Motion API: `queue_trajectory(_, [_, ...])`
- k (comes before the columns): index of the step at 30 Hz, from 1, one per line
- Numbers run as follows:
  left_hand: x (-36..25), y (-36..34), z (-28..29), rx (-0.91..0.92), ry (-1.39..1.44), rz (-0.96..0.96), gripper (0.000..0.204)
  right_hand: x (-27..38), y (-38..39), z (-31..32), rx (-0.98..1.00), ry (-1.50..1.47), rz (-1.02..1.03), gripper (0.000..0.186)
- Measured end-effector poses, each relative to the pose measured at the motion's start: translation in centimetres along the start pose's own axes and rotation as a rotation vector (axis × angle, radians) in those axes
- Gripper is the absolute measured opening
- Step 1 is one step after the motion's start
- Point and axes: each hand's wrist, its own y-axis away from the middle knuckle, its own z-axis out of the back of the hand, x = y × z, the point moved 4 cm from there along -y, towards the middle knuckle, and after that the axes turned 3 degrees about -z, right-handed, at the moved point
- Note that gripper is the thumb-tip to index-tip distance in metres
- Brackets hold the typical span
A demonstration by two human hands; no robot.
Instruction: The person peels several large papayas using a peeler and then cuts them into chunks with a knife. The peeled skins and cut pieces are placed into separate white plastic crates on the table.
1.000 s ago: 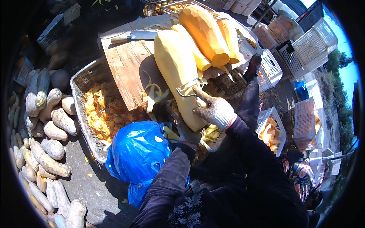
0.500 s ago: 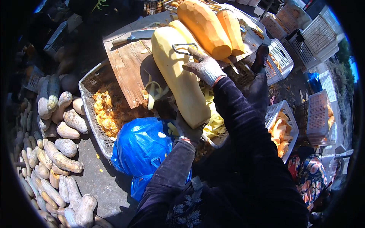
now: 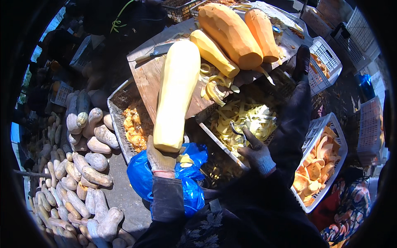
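A long, pale yellow peeled squash (image 3: 177, 91) stands tilted against the wooden board (image 3: 144, 80), its thick lower end toward me. My gloved left hand (image 3: 161, 160) is closed around that lower end. Right of it, my gloved right hand (image 3: 257, 153) grips a peeler (image 3: 235, 129), held away from the squash over a crate of yellow peelings (image 3: 259, 118). Farther back on the board rest a smaller yellow squash (image 3: 213, 53) and two peeled orange squashes, a large one (image 3: 229, 35) and a slimmer one (image 3: 261, 35). Loose peel strips (image 3: 214, 89) lie beside them.
A knife (image 3: 156, 52) lies on the board's left. Below are a crate with orange pulp (image 3: 133, 128) and a blue plastic bag (image 3: 142, 175). Many unpeeled squashes (image 3: 97, 173) cover the ground at left. A crate of orange pieces (image 3: 316, 169) stands at right, near a person in flowered cloth (image 3: 351, 206).
My right hand with the peeler has come off the squash and down over the peelings. The held squash has turned more upright in view, away from the other squashes.
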Motion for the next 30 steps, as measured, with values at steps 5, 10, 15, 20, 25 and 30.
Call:
queue_trajectory(5, [-8.6,-9.9,7.4,-0.183,-0.197,-0.490,0.059,1.7,-1.9,-3.2,0.112,0.151,0.003,0.076])
queue_trajectory(10, [-12.9,-17.8,1.8,-0.246,-1.155,-0.549,0.052,2.3,-3.0,-2.7,0.043,0.112,0.090,0.077])
queue_trajectory(15, [-8.7,-15.5,-15.3,-0.220,-1.816,-0.962,0.054,1.4,-4.4,-2.0,-0.074,-0.085,0.176,0.078])
queue_trajectory(20, [-8.9,-15.5,-16.0,0.133,-1.723,-1.163,0.044,4.0,-5.2,-0.6,-0.196,-0.168,0.042,0.075])
queue_trajectory(25, [-9.1,-16.3,-14.7,0.323,-1.509,-1.387,0.033,7.7,-10.9,-0.7,-0.156,-0.308,0.205,0.074])
queue_trajectory(30, [-9.9,-16.8,-14.6,0.468,-1.440,-1.166,0.030,7.9,-13.2,-2.7,-0.066,-0.230,0.269,0.074])
